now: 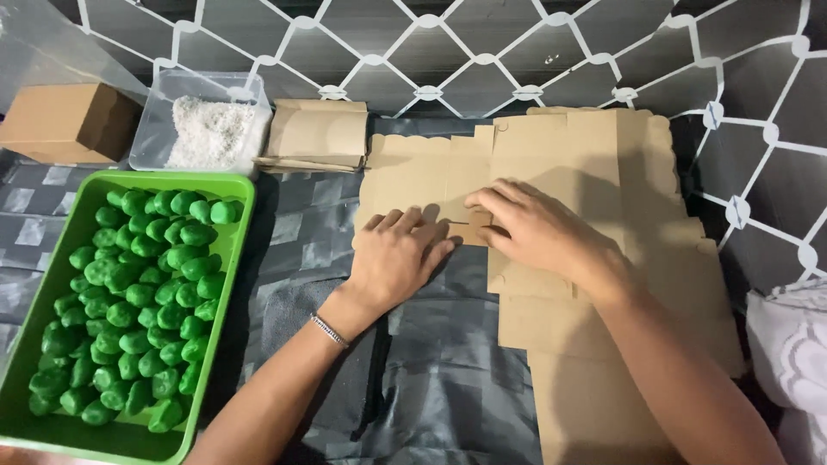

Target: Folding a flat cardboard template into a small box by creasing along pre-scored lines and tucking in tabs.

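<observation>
A: What lies closest to the camera?

B: Two bare forearms reach in from the bottom edge over a dark, crinkled plastic sheet (pixel 431 387) that covers the desk. The left wrist wears a thin beaded bracelet (pixel 328 331). At the near left stands a green tray (pixel 226 344), packed with small green lumps (pixel 138 293).

A: And the hands?

B: The left hand (pixel 398 257) lies flat, palm down, fingers together and stretched out; its fingertips press on the near edge of an unfolded cardboard box blank (pixel 594 155). Its grip is loose and wraps around nothing. The right hand (pixel 534 228) rests on the same blank just beside the left one, fingers curled low and pinching at a small tab (pixel 476 220) near the middle of the sheet. That grip is narrow, on the tab itself.

A: Where is the blank?

B: It lies flat on the desk, right of centre, atop more tan cardboard sheets (pixel 594 405) that run down to the near edge.

A: Further back?

B: A folded stack of cardboard (pixel 317 136) sits behind the left hand. Left of it is a clear tub (pixel 164 103) of white grains (pixel 211 131), then an assembled cardboard box (pixel 69 120) in the far left corner. A dark wall with a white lattice pattern (pixel 482 52) closes the back.
</observation>
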